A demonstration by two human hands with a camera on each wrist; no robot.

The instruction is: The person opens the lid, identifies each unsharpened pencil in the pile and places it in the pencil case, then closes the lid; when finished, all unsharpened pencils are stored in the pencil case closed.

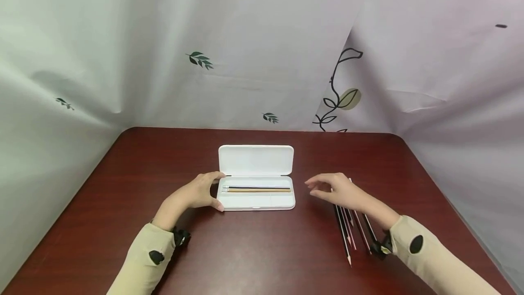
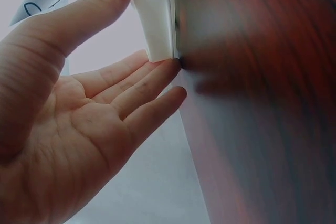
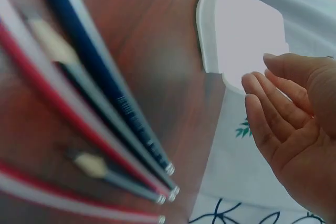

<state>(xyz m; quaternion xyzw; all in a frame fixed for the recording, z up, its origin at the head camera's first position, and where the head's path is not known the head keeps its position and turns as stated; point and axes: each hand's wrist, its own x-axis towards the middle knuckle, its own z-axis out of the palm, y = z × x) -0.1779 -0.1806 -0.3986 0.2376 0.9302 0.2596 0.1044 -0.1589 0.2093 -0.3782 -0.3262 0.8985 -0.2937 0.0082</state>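
Note:
A white pencil case [image 1: 256, 201] stands on the table with its lid [image 1: 256, 160] raised at the back. Inside it lie a few pencils [image 1: 258, 190], one dark and one yellowish. My left hand [image 1: 199, 191] holds the left end of the case, thumb at the front corner and fingers at the back one. In the left wrist view, fingertips [image 2: 170, 66] touch the white case. To the right of the case, my right hand [image 1: 341, 190] hovers with loosely bent fingers and nothing between them. Several loose pencils [image 1: 343, 236] lie beneath and in front of it, partly hidden by hand and wrist.
The dark red wooden table [image 1: 254, 254] has rounded far corners. A pale curtain [image 1: 262, 49] with leaf prints hangs behind and along both sides. In the right wrist view, red-and-white and dark pencils [image 3: 131, 114] lie fanned out close to the camera.

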